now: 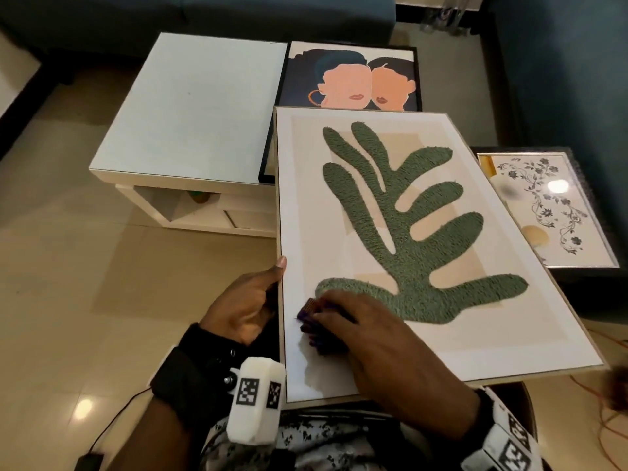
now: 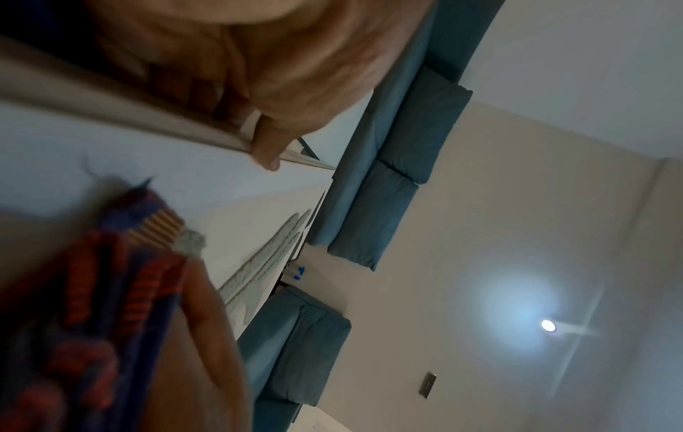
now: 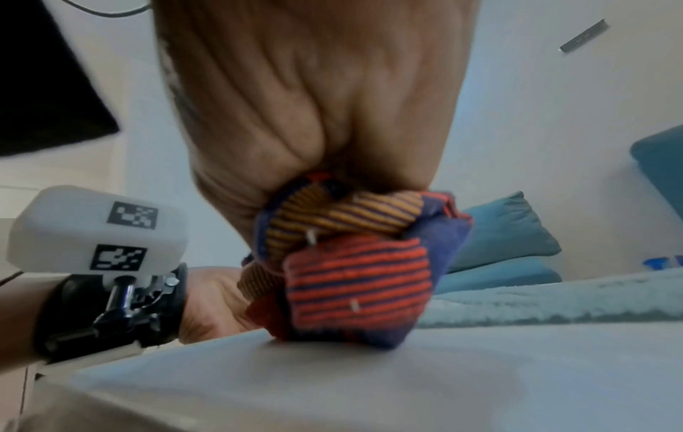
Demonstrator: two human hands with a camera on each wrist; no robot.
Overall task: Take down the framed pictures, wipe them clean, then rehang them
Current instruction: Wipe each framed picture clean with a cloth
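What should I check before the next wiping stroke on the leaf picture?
1. Left hand grips the leaf picture's left edge: ok.
2. Right hand holds the cloth bunched: ok.
3. Cloth touches the picture's white border: ok.
4. Near end of the picture supported: cannot tell, hidden below it.
5. Far end overlaps the faces picture: ok for a gentle stroke.
6. Floral picture is out of the stroke's path: ok.
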